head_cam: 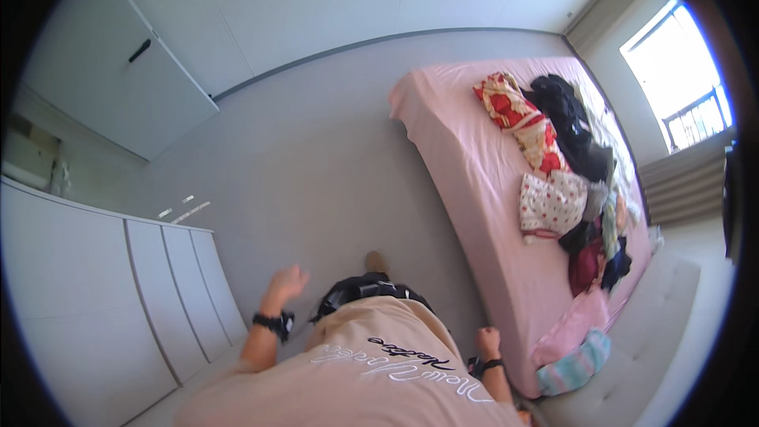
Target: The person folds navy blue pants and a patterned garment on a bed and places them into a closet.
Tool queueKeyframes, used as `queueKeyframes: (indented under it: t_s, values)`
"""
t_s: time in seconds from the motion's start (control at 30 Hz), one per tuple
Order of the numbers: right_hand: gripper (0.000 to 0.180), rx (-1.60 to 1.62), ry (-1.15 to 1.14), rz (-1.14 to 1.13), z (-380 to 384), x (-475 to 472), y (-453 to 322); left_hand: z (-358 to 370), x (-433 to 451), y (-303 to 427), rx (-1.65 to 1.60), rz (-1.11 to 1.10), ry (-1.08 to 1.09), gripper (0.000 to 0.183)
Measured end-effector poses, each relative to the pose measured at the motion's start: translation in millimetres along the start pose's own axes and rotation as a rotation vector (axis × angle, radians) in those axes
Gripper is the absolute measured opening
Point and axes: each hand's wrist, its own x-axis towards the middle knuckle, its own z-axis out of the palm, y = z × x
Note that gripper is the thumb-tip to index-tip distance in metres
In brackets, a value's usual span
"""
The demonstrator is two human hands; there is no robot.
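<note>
My left hand [289, 283], slightly blurred, hangs over the grey floor [308, 172] with its fingers curled. A black watch [275, 326] is on that wrist. It is nearest to a white cabinet [228, 302] and apart from it. My right hand [488, 342] is curled beside the side of a bed with a pink sheet [433, 154], and nothing shows in it. Its wrist wears a black band [492, 363]. On the bed lie a red-and-cream floral garment [513, 112], a white patterned garment [552, 201], dark clothing [563, 110] and a striped turquoise cloth [578, 365].
An upholstered headboard [646, 332] borders the bed at the right. A door with a black handle [140, 50] stands at the upper left. Beyond the bed are a bright window [676, 71] and a beige curtain [682, 190]. My brown shoe [376, 261] is on the floor.
</note>
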Motion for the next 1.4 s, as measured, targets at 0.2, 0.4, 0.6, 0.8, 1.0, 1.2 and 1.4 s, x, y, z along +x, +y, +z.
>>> queueKeyframes:
  t_s: [0.2, 0.4, 0.6, 0.8, 1.0, 1.2, 1.4]
  values:
    - [0.016, 0.75, -0.302, 0.538, 9.7, 27.8, -103.9, -181.0, 112.6, 103.1, -0.204, 0.188, 0.478, 0.035]
    - [0.016, 0.553, -0.632, 0.56, 52.8, 154.3, -254.3, -184.4, 266.3, 12.6, -0.475, 0.019, 0.434, 0.032]
    - [0.02, 0.259, -0.803, 0.311, 38.7, 381.5, -507.9, -112.9, 212.6, -99.4, -1.133, -0.939, 0.524, 0.028]
    - [0.023, -0.164, -0.715, -0.424, 60.9, 558.3, -965.1, 22.9, 171.5, -119.2, -0.946, -1.012, 0.604, 0.018]
    - [0.027, -0.329, -0.667, -1.182, 202.5, 461.7, -1336.2, -48.5, 285.1, -15.6, -0.638, -0.852, 0.429, 0.023]
    - [0.026, -0.347, -1.068, -1.169, 404.5, 268.1, -1534.7, -217.4, 352.0, -116.4, -1.187, -1.263, 0.432, 0.03]
    - [0.018, -0.729, -1.246, -1.253, 607.4, 51.3, -1660.0, -313.6, 339.7, -254.6, -1.715, -1.699, 1.017, 0.03]
